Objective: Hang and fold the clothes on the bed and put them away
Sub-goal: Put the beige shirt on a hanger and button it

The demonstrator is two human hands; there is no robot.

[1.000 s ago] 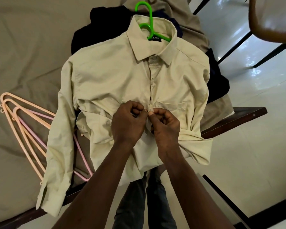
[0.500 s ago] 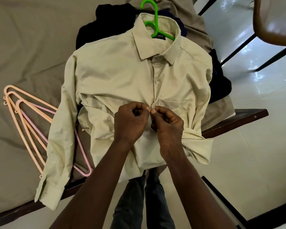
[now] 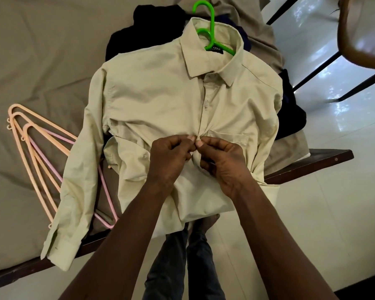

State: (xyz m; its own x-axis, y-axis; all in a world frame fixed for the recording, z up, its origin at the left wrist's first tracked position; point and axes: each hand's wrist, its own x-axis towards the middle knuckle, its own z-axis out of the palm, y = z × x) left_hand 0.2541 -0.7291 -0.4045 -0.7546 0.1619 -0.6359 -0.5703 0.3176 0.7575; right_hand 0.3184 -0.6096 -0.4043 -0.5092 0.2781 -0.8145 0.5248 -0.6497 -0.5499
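Both hands meet at the middle of the shirt's front placket. The left hand (image 3: 171,156) is curled narrow, thumb and forefinger pinching the left edge of the opening; the right hand (image 3: 222,159) mirrors it on the right edge, fingertips nearly touching the other hand's. That pinch-to-pinch hold suits working a button through its hole, though the button itself is hidden under the fingers. The cloth puckers towards the pinch, just left of the chest pocket (image 3: 228,137).

The pale cream dress shirt (image 3: 152,105) lies face up on the near edge of the bed (image 3: 41,61), collar far, hem hanging over the dark wooden bed frame (image 3: 307,165) towards the person's legs. Flat on the mattress, the placket stays put while being fastened. A green hanger (image 3: 211,29) is already threaded through the collar, its hook pointing far, so the shirt looks ready to lift once it is closed enough not to slip off.

Beneath and beyond the shirt sits a pile of dark clothes (image 3: 139,24) and a beige garment (image 3: 247,9), seemingly waiting their turn. To the left, partly under the shirt's sleeve, lie spare peach and pink hangers (image 3: 30,148), within easy reach.
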